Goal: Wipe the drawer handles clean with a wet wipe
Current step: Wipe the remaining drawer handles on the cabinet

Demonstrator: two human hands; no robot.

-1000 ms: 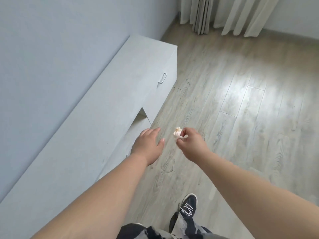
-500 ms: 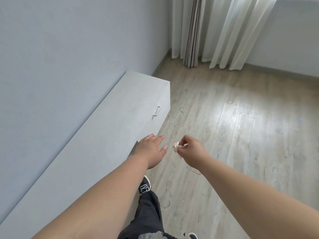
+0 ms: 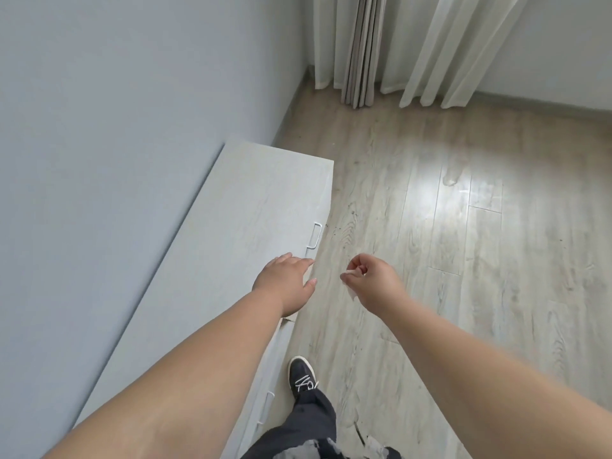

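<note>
A long low pale-grey cabinet (image 3: 251,207) runs along the left wall. A white loop drawer handle (image 3: 314,236) sticks out of its front near the far end. A second handle (image 3: 266,407) shows lower down, beside my leg. My left hand (image 3: 284,283) hovers flat with fingers spread over the cabinet's front edge, just below the far handle. My right hand (image 3: 371,281) is pinched on a small crumpled wet wipe (image 3: 350,288), out over the floor to the right of the cabinet front.
Pale wood-plank floor (image 3: 447,243) fills the right side. Light curtains (image 3: 397,48) hang at the far wall. A grey-blue wall (image 3: 116,127) stands behind the cabinet. My leg and black shoe (image 3: 302,376) are close to the cabinet front.
I have stepped forward along the cabinet; the far handle now sits nearer my hands. The left hand has moved over the cabinet's front edge. The wipe stays pinched in my right hand.
</note>
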